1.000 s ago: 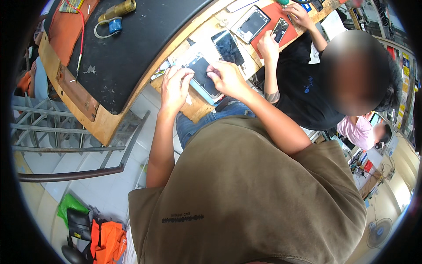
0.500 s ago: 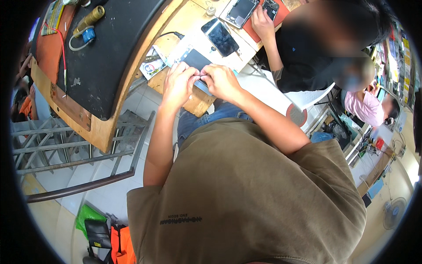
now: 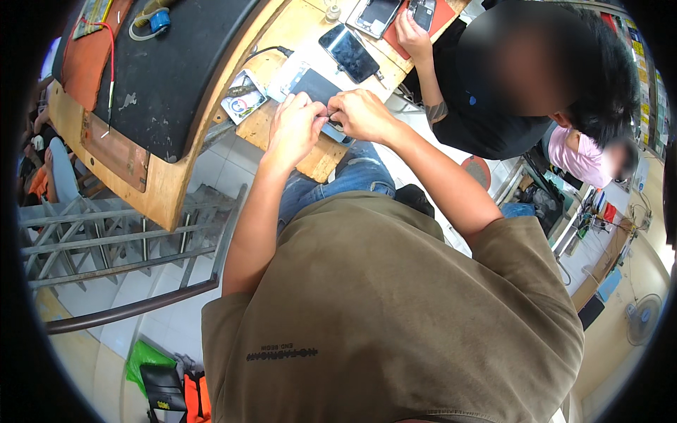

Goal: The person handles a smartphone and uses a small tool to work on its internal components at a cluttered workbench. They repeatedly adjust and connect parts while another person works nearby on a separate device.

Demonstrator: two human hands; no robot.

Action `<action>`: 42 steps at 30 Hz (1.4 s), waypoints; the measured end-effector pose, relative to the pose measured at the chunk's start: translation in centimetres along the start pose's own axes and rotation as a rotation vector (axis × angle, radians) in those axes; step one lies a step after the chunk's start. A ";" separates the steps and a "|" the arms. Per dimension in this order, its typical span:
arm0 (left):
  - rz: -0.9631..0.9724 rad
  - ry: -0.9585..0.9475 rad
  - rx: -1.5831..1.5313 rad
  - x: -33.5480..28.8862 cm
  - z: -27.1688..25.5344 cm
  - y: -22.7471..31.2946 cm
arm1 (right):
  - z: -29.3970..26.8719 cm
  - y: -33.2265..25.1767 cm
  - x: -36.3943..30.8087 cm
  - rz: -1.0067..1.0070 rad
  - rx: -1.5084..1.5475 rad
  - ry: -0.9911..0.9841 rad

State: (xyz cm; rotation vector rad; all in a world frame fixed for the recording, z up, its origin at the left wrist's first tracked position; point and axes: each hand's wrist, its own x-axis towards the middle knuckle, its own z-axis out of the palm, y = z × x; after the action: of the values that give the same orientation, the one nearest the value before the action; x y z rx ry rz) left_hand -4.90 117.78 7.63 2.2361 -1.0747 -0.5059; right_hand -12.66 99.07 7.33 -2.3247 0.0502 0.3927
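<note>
Panel (image 3: 315,83), dark and flat, lay on the wooden bench (image 3: 255,128) at 12 o'clock from the fingers, its near end partly covered by them. Left hand (image 3: 293,124) and right hand (image 3: 362,115) were both in narrow pinches, nearly tip to tip; couldn't tell what, if anything, they held. Black-screened phone (image 3: 349,53) sat at 1 o'clock from the hands, cable plug (image 3: 284,51) at 11.

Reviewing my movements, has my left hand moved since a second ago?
Yes: judged against the resting black smartphone, your left hand has shifted right and toward your body.
</note>
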 end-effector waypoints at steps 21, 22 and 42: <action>-0.726 0.505 -0.507 -7.9 -1.0 -1.2 | -3.0 10.1 16.8 -0.092 -0.028 0.570; -0.757 0.531 -0.523 -8.4 -0.2 -0.8 | -3.4 9.7 16.3 -0.130 0.064 0.595; -1.266 0.189 -0.526 -25.2 14.4 -7.7 | -4.3 4.6 -4.2 0.330 0.949 -0.745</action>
State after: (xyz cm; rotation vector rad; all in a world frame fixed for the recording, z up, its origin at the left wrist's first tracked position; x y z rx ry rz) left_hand -23.76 136.63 -6.26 2.1371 0.6502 -0.8935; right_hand -16.26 92.46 8.23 -1.1430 0.2050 1.0983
